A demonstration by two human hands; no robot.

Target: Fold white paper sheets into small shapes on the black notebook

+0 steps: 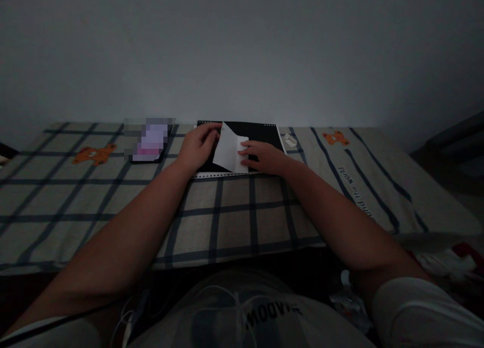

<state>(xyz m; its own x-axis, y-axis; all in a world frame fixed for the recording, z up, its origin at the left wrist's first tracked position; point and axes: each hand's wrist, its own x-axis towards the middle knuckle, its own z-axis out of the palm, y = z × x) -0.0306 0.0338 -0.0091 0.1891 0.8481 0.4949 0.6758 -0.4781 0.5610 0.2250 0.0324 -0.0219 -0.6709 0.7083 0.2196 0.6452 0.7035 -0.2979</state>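
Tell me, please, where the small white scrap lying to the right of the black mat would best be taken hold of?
Probably pinch the small white scrap by its near edge, coming from the right side, close to the right hand. It lies flat and free on the checked cloth, just off the black mat, so nothing blocks that approach. Its exact shape is too small to tell.

Checked bedsheet [234,212]: printed words along right stripe, partly legible, "world" readable, rest unclear. White shirt [264,312]: dark lettering, seen upside down, roughly "NOAVD", uncertain. Phone screen blurred, unreadable.
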